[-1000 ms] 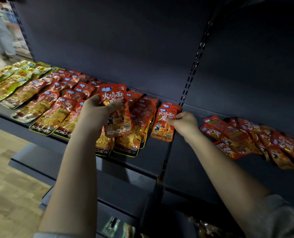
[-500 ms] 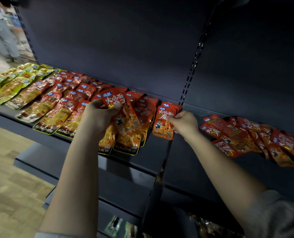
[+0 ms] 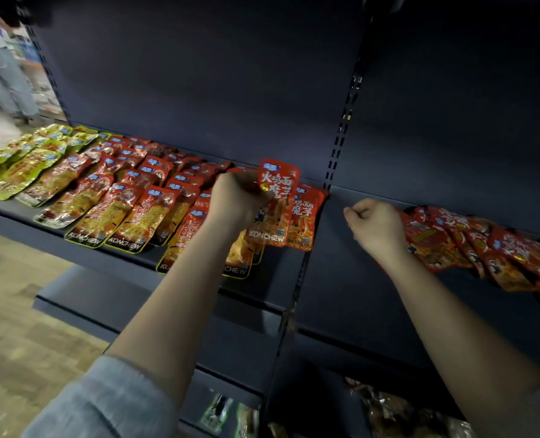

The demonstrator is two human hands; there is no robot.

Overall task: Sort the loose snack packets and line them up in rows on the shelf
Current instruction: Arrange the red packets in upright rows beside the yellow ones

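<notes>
My left hand (image 3: 235, 200) grips a red snack packet (image 3: 275, 203) by its upper left part and holds it over the right end of the rows, partly covering another red packet (image 3: 306, 221) lying by the shelf upright. Rows of red packets (image 3: 142, 197) and green packets (image 3: 22, 162) lie flat on the dark shelf (image 3: 281, 279). My right hand (image 3: 374, 226) hovers over the right shelf bay with curled fingers and holds nothing. Just right of it lies a loose heap of red packets (image 3: 483, 248).
A slotted upright (image 3: 341, 131) divides the two shelf bays. Lower shelves hold a few more packets (image 3: 398, 412) at the bottom. A person's legs (image 3: 3, 74) stand in the aisle at far left, over a wooden floor (image 3: 16, 311).
My left hand has carried its red packet to the right, over the last packet by the upright. My right hand has let go of that packet and pulled back to the right, fingers curled.
</notes>
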